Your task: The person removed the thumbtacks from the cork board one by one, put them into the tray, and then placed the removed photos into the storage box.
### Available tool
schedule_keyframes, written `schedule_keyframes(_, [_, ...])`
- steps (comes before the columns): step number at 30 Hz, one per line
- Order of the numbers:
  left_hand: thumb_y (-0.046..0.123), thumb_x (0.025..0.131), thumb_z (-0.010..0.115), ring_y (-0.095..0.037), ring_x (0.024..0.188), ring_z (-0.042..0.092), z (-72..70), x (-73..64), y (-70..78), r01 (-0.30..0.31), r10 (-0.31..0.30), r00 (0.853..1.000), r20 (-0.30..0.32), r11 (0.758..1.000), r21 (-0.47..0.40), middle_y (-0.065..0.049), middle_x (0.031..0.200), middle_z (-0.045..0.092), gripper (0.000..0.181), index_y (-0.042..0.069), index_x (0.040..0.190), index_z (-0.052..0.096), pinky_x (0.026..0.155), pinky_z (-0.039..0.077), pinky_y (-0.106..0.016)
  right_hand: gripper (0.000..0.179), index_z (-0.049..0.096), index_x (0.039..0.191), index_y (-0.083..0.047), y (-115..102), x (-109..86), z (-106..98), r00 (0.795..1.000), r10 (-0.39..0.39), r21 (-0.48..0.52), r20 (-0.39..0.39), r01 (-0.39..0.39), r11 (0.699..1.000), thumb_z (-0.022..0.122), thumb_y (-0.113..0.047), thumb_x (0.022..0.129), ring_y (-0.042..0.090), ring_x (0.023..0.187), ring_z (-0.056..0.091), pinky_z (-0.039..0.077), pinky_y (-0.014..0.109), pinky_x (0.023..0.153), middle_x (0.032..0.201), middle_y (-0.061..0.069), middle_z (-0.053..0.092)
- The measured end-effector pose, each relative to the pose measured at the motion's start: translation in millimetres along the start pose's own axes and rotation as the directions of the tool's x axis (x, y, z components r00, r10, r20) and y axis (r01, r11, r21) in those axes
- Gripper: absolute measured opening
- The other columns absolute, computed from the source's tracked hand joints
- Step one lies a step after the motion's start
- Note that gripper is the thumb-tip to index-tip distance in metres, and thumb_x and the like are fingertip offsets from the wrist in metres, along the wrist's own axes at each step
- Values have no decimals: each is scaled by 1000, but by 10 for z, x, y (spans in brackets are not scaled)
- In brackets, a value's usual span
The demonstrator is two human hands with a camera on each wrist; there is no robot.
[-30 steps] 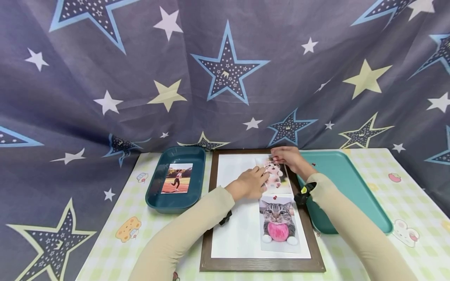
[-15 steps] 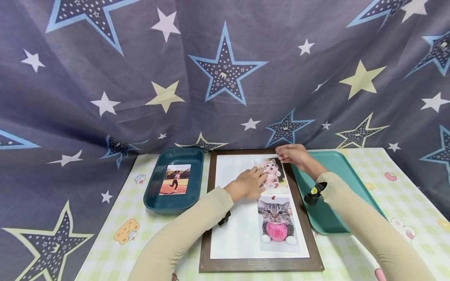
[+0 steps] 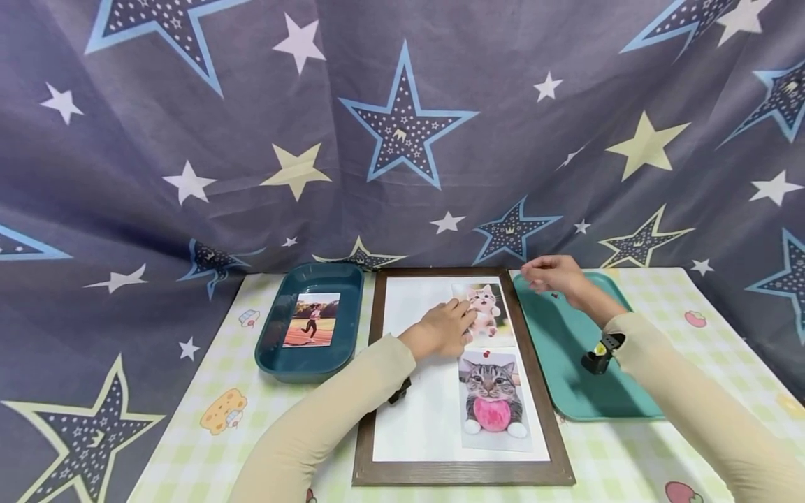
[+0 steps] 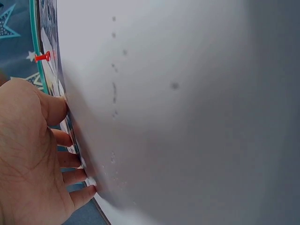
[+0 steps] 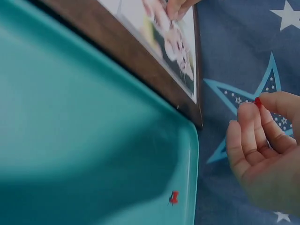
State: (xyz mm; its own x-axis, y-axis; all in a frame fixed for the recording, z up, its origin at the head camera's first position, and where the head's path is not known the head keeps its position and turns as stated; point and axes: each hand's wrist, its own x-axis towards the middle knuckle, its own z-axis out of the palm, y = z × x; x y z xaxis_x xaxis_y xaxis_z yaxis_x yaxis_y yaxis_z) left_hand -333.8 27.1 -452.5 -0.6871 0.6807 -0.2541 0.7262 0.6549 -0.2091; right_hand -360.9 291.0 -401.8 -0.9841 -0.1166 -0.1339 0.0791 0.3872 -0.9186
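Note:
My left hand [image 3: 443, 330] rests its fingertips on the left side of the kitten photo [image 3: 483, 311], which lies on the white board [image 3: 418, 412]. Below it, the grey cat photo [image 3: 493, 388] has a red push pin [image 3: 487, 354] at its top edge. In the left wrist view that red push pin [image 4: 44, 56] sticks out from the board. My right hand [image 3: 556, 274] is raised over the far end of the green tray [image 3: 566, 363]. Thumb and fingertip pinch a small red push pin [image 5: 257, 101] in the right wrist view; another red push pin [image 5: 174, 197] lies in the tray.
A brown frame [image 3: 462, 475] surrounds the board. At its left stands a dark teal tray [image 3: 302, 363] holding a runner photo [image 3: 312, 320]. A checked cloth [image 3: 207, 454] covers the table, and a star-print curtain [image 3: 377, 223] hangs behind.
My right hand has moved right, from the kitten photo's upper corner to over the green tray. My left hand has stayed on the photo.

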Motion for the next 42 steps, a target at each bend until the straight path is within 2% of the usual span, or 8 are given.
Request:
schedule_keyframes(6, [38,109,32,-21,144,33,2,-12,-7,-3,3,1000,-9,1000,-6,-7,159,31,55,14,159,29,118,38,-33,36,61,121,15,87,-103,-110,999,-44,-132,-6,42,990,61,-14,101,8,70,65,56,26,66,77,-13,68])
schedule_keyframes(11, [38,109,32,-21,144,33,14,-16,-4,-9,9,1000,-7,1000,-10,-7,159,31,56,14,159,28,118,38,-32,30,65,116,14,191,-147,-174,994,-106,-227,1,103,968,63,-11,101,11,66,65,57,28,64,80,-7,68])
schedule_keyframes(16, [38,109,32,-21,141,34,17,-25,-9,-14,14,1000,-10,1000,-6,-7,157,32,54,14,158,30,116,40,-32,26,69,113,9,259,-164,-186,988,-152,-330,-18,137,934,66,-13,99,16,69,66,58,30,67,92,15,72])
schedule_keyframes(19, [37,109,30,-21,141,34,19,-26,-14,-14,14,1000,-5,1000,5,-7,158,31,54,14,158,28,115,40,-32,21,71,107,8,292,-168,-173,976,-216,-400,-37,183,898,67,-11,98,15,68,65,56,28,63,94,23,71])
schedule_keyframes(24, [38,110,30,-21,142,34,19,-18,-24,-15,16,1000,-8,1000,19,-7,159,31,56,13,160,26,117,39,-32,12,72,96,3,362,-164,-163,942,-328,-525,-74,243,815,69,-9,95,10,69,59,49,24,61,86,17,71])
schedule_keyframes(30, [38,110,30,-22,143,34,20,-8,-31,-20,20,1000,-4,999,32,-8,159,31,56,13,160,26,117,39,-31,7,69,93,-1,433,-165,-162,914,-400,-632,-70,270,727,68,-8,94,19,71,54,44,31,63,85,15,64])
schedule_keyframes(37, [39,109,31,-21,142,35,27,3,-25,-17,17,1000,-13,999,51,-7,158,32,56,13,159,27,116,39,-31,9,68,97,-3,475,-219,-147,881,-472,-791,-25,271,548,69,-11,94,29,79,52,44,42,66,94,20,59])
schedule_keyframes(42, [38,109,31,-22,142,35,31,13,-18,-11,12,1000,-10,999,38,-7,158,32,56,13,159,28,116,40,-32,6,67,96,-3,523,-235,-143,862,-507,-844,16,284,456,69,-8,93,32,79,52,43,45,66,94,21,59])
